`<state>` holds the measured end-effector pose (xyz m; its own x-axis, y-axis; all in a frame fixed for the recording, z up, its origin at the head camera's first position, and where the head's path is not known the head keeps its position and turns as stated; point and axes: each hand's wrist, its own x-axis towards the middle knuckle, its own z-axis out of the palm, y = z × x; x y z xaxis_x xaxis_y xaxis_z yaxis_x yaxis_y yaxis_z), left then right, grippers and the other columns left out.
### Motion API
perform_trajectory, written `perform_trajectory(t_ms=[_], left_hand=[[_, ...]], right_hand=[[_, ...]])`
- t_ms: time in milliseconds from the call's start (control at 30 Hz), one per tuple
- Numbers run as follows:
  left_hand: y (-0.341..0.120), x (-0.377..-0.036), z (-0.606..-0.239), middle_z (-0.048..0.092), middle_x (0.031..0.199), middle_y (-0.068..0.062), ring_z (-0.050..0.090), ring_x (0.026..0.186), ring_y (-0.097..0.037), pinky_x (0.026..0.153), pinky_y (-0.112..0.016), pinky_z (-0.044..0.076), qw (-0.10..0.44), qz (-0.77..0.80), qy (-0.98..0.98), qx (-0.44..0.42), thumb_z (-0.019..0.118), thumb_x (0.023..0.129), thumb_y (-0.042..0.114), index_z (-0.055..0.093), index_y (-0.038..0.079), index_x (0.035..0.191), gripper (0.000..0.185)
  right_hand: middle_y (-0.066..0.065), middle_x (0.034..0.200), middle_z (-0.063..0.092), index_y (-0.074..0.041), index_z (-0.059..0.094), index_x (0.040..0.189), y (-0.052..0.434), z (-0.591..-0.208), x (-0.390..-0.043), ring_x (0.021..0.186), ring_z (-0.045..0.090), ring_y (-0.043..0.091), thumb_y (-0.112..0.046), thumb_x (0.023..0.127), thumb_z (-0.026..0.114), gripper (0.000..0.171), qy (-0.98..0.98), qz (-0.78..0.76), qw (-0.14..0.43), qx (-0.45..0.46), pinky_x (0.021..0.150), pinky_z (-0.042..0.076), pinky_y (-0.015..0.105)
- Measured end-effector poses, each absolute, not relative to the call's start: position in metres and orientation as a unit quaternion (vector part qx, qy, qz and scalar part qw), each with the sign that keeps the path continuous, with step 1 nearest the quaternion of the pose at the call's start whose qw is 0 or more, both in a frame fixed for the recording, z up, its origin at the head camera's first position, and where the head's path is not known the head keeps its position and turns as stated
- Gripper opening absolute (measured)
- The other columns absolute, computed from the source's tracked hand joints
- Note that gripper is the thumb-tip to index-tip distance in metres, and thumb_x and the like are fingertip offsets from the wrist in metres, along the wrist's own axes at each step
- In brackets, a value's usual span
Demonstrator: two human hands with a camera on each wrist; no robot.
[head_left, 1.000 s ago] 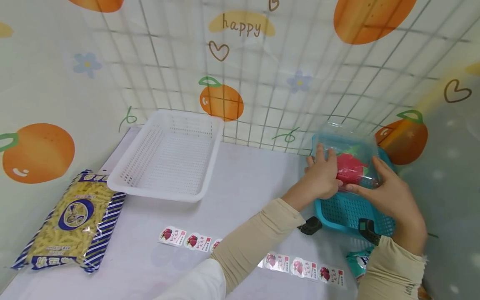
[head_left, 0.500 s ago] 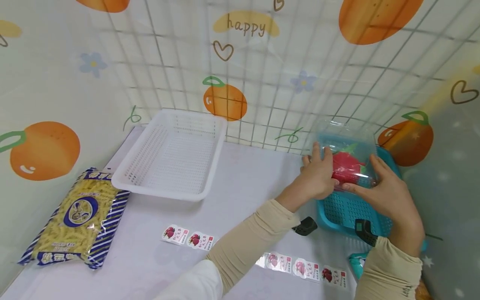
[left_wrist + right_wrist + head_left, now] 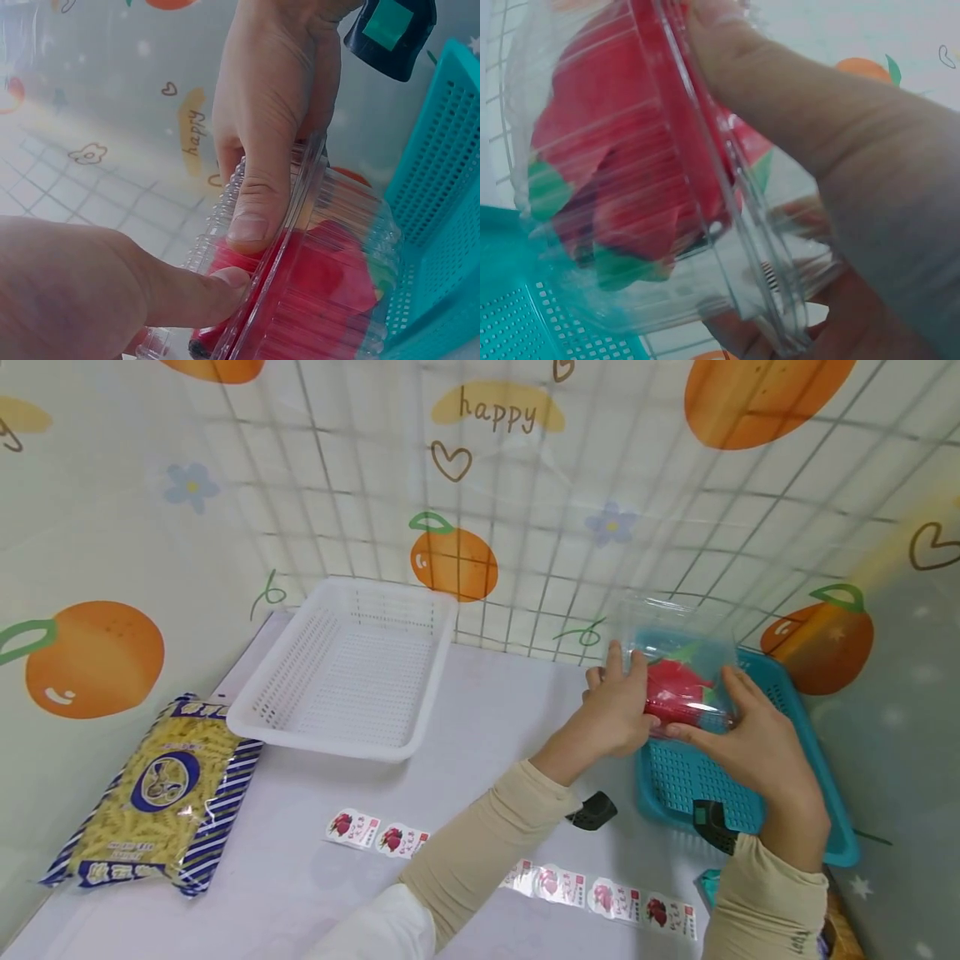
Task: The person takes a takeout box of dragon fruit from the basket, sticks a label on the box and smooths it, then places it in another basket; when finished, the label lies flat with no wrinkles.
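A clear plastic clamshell box [image 3: 678, 672] with a red dragon fruit and its green tips inside hangs over the far left end of a teal basket [image 3: 795, 777]. My left hand [image 3: 618, 710] grips the box's left side and my right hand [image 3: 738, 735] grips its right side. In the left wrist view both thumbs press along the box [image 3: 322, 300] seam: the left hand [image 3: 97, 292] from below and the right hand [image 3: 262, 157] from above. The right wrist view shows the right hand [image 3: 840, 150] wrapped round the box [image 3: 622, 165] above the basket [image 3: 517, 322].
An empty white basket [image 3: 345, 668] stands at the back left by the wire grid wall. A bag of pasta [image 3: 153, 793] lies at the left edge. A strip of fruit stickers [image 3: 600, 893] runs along the front of the table, partly under my left forearm.
Both hands and the box have drifted a little to the left over the teal basket. The grip looks the same.
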<state>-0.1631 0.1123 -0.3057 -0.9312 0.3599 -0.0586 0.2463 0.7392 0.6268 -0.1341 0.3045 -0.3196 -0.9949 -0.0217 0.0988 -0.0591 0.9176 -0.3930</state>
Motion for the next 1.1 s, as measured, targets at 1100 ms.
perform_trajectory(t_ms=[1100], left_hand=[[0.051, -0.153, -0.311, -0.003, 0.173, -0.010, 0.024, 0.149, -0.035, 0.108, -0.045, 0.049, 0.074, 0.344, 0.923, 0.156, 0.071, 0.095, 0.024, 0.019, 0.007, 0.163, 0.088]], right_hand=[[0.034, 0.164, 0.020, -0.002, 0.019, 0.162, 0.243, -0.317, -0.132, 0.111, 0.060, 0.056, -0.050, 0.083, 0.081, 0.111, -0.970, 0.230, 0.062, 0.049, 0.081, 0.057, 0.063]])
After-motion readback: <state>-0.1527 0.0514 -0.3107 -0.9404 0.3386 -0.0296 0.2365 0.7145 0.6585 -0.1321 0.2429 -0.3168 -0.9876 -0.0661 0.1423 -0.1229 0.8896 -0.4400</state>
